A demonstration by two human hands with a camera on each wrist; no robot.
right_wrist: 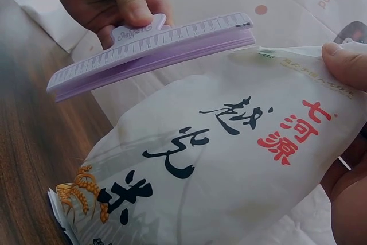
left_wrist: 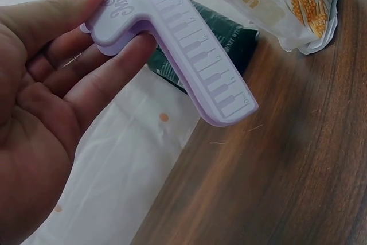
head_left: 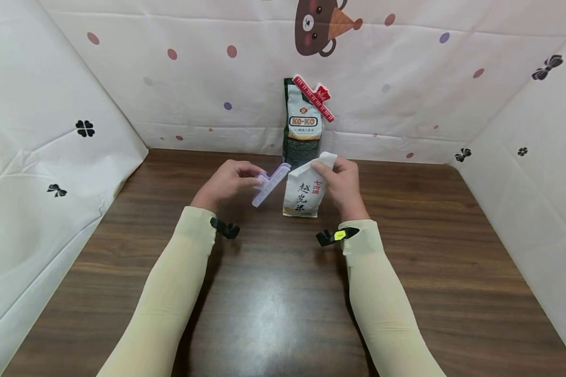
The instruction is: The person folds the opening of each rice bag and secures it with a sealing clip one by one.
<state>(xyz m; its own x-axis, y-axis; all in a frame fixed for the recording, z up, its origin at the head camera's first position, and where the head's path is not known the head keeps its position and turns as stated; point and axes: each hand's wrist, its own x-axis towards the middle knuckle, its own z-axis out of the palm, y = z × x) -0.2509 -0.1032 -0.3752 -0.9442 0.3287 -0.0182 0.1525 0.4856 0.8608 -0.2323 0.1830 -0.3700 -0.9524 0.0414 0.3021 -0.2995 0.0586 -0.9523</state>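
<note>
A lavender bag clip with a piano-key pattern is pinched by its handle between the thumb and fingers of my left hand. In the right wrist view, the bars of the clip are slightly apart, and its far end lies at the top edge of the white rice bag. My right hand grips the upper right part of that bag, thumb in front, fingers behind and mostly hidden. The bag leans, its bottom low over the table; whether it touches the wood I cannot tell.
Behind the white bag, a dark green and white KO-KO rice bag stands against the back cloth wall. A red clip sits slanted across its top corner. The brown wooden table spreads beneath, with white cloth at both sides.
</note>
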